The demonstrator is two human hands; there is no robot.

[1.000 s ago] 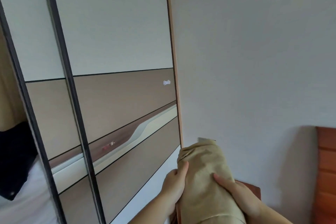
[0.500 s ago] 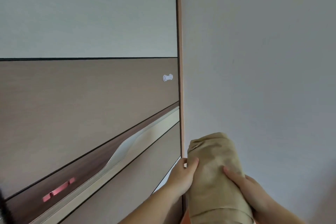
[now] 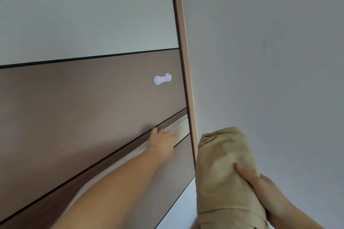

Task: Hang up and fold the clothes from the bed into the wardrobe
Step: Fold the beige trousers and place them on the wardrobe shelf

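The wardrobe door, a sliding panel in grey and brown bands, fills the left of the view and stands shut against its pale wooden frame. The bare wall takes the right. Since the door blocks the way in, it probably has to slide aside before anything can go inside.

The folded clothes, a beige bundle rolled thick, sit near right, just beside the frame. The right hand holds them from the side, its fingers curled against the cloth, seemingly so the other hand can work free.

The left hand reaches far to the light recessed handle strip near the door's right edge, fingers spread and laid into the groove, gripping nothing, likely to get purchase for a push.

A small white clip sits above on the brown band.
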